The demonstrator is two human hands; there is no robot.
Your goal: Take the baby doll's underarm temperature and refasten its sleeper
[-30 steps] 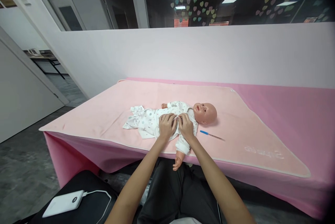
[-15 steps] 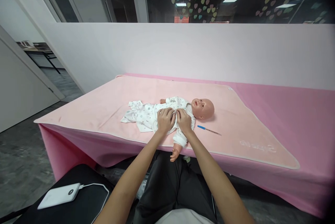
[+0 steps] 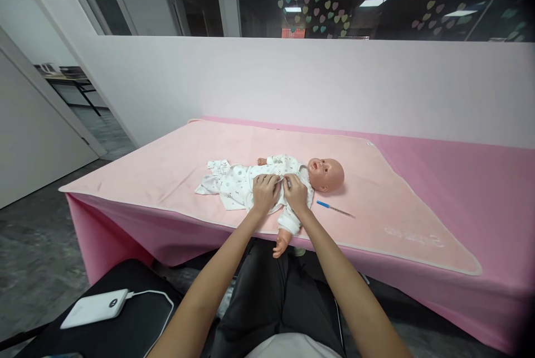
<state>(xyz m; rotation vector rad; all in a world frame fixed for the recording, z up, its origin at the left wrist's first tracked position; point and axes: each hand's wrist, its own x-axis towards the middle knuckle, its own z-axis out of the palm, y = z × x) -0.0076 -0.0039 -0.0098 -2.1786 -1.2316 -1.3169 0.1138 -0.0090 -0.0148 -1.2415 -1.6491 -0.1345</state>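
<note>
Both hands are working at the chest of the doll [image 3: 292, 179], which is lying on its back at the centre of the frame, head toward the right, on a pale pink blanket [image 3: 175, 168] spread over the bench [image 3: 480, 179]. We are resting our left hand [image 3: 264, 193] on the white romper [image 3: 234, 186] at the doll's belly, with its fingers curled and pinching the edge of the cloth. Our right hand [image 3: 296, 193] is sitting just beside it, nearer the doll's neck, its fingers also bent and pinching the facing edge, so the two hands are meeting at the front opening of the garment.

We are judging the dressing to be well along. The arms are already in the sleeves and the romper is covering the trunk and legs, though the leg part toward the left is lying flat and rumpled. The front closure at the chest is looking like the part in hand; whether the fastenings lower down are done is too small to tell.

A blue-tipped thermometer [image 3: 334, 209] is lying on the blanket just right of the hands, apart from the doll. At the lower left of the frame a white power bank [image 3: 95, 308] is sitting on a black seat [image 3: 137, 324].
</note>
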